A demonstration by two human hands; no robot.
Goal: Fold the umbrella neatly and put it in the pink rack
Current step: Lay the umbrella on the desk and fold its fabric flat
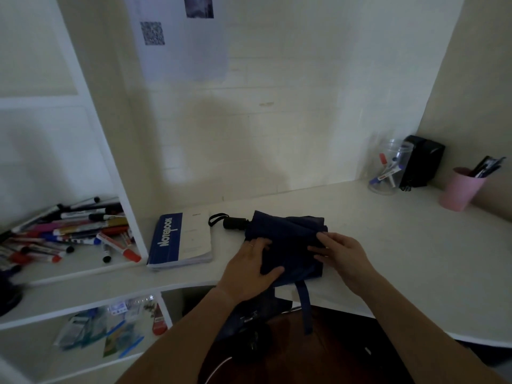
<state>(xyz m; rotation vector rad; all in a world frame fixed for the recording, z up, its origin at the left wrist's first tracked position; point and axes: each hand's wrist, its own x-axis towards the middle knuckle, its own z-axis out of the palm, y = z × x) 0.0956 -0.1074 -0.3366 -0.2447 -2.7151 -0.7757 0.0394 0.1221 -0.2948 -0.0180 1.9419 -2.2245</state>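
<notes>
Navy fabric of the collapsed umbrella lies bunched on the white desk close to its front edge, with part of the canopy and a loose strap hanging over that edge. Its long axis runs roughly left to right along the desk: the black handle, with a wrist loop, points left toward the blue-and-white notebook just beside it, and the rest of the canopy lies to the right.

The left hand rests flat on the left part of the fabric, fingers spread and the thumb pressing onto the cloth. The right hand has its fingertips pinching a fold on the right part of the canopy, fingers partly curled rather than closed into a fist.

At the desk's far right corner stand a pink cup holding pens, a clear plastic jar with markers, and a black box. Left of the desk, a white shelf carries a heap of markers.
</notes>
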